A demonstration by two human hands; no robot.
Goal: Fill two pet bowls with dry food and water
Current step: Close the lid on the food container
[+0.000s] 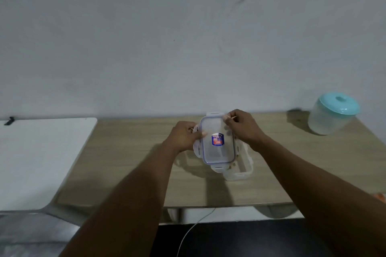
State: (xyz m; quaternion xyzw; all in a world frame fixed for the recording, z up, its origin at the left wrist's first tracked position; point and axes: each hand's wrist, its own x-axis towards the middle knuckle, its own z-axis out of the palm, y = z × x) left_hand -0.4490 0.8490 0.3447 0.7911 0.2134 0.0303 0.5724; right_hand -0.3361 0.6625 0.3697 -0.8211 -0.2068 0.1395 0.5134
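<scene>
While the 2 hands hold the clear lid (217, 153) tilted above the wooden table (129, 152), the left hand (183, 135) grips its left edge with curled fingers and the right hand (242, 127) pinches its far right corner. Just beneath the lid, the open clear food container (244, 170) rests on the table with brown bits showing inside. 1 round tub (328, 121) with a teal top stands well apart at the far right, and a white table (41, 152) lies to the left.
</scene>
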